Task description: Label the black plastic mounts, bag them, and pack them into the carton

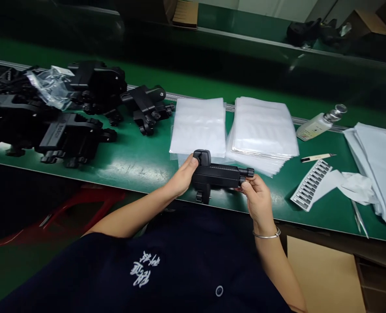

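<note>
A black plastic mounting bracket with a round pad and several small knobs is held level over the front edge of the bench. My left hand is closed around its left end, just under the pad. At the other end, my right hand pinches one of the small knobs, with thumb and fingers together. Behind the bracket lie two stacks of clear plastic bags, a left stack and a thicker right stack. Another black bracket rests on the bench left of the bags.
More black brackets crowd the bench's left, with a crumpled clear bag among them. On the right are a pump bottle, a pen-like cutter, a label sheet, tweezers and white cloths. A red stool stands below.
</note>
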`<state>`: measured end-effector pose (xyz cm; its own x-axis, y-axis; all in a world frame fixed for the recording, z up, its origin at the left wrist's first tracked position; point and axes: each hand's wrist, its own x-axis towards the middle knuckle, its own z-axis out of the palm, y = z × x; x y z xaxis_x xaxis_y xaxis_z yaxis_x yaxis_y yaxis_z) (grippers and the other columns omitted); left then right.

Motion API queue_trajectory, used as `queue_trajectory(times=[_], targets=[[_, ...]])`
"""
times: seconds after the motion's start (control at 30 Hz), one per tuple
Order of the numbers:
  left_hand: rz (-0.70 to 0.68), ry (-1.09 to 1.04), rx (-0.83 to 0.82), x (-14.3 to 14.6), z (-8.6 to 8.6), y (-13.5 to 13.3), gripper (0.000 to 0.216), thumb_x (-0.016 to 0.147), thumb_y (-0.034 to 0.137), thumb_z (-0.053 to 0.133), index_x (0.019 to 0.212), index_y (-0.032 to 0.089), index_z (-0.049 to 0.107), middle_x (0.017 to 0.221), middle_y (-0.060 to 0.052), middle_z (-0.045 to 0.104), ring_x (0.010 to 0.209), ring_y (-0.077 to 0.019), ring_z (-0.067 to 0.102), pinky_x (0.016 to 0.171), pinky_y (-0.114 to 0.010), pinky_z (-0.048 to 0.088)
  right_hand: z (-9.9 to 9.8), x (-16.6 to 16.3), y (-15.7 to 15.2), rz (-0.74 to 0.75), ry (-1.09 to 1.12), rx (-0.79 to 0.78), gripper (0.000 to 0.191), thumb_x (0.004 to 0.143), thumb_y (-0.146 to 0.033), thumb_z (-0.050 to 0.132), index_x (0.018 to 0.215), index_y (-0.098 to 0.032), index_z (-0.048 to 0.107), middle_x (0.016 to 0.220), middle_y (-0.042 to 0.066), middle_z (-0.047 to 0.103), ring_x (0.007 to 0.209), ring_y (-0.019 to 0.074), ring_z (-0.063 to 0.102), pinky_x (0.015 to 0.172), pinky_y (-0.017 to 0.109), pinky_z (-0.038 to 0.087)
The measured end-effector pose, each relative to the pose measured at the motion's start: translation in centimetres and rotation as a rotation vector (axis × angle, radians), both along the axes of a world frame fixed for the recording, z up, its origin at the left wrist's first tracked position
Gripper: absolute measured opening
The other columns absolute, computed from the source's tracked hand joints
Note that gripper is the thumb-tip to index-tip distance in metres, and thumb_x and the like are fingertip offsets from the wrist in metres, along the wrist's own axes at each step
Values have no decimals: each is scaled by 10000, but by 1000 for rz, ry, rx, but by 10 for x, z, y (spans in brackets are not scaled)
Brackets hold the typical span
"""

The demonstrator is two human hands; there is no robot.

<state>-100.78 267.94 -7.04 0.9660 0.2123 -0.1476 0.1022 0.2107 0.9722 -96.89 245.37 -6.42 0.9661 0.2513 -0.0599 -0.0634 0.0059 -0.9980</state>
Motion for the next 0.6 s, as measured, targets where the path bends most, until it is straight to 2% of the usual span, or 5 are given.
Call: queue_trajectory(times=[0.2, 0.33, 0.4, 0.5, 0.6], targets=[[-32, -146, 258, -2, 4, 7, 712, 851, 747, 478, 1281, 182, 535, 1246, -117, 609, 1167, -271, 538, 1036, -391, 389, -10, 3, 5, -85, -136, -264, 384, 902, -553, 550, 787, -195, 628, 639, -16, 560, 593, 127, 513, 573, 258, 431], [-18, -44, 124, 0, 0, 6, 667, 897, 718, 420, 1255, 167, 533, 1167, -109, 624, 1138, -276, 551, 994, -403, 414, -17, 5, 8, -27, -120, -117, 330, 864, -516, 630, 966, -204, 665, 872, 30, 667, 808, 170, 610, 753, 309, 495], [-27, -88, 165, 0, 0, 5, 680, 885, 723, 439, 1264, 164, 517, 1179, -115, 613, 1131, -277, 551, 987, -402, 415, -19, 6, 10, -64, -81, -48, 333, 856, -509, 645, 998, -208, 665, 924, 34, 678, 853, 174, 620, 800, 323, 497], [-64, -203, 280, 0, 2, 5, 717, 844, 733, 508, 1287, 169, 484, 1215, -124, 595, 1114, -274, 555, 971, -388, 418, -22, 8, 12, -157, -92, -122, 366, 895, -544, 569, 940, -198, 680, 850, 24, 666, 799, 165, 610, 794, 322, 489], [-32, -168, 254, 1, 5, 6, 646, 883, 709, 463, 1239, 172, 518, 1183, -115, 609, 1092, -263, 564, 953, -377, 424, -23, 8, 12, -125, -171, -172, 393, 878, -561, 581, 960, -192, 689, 877, 44, 674, 863, 194, 618, 822, 340, 492]])
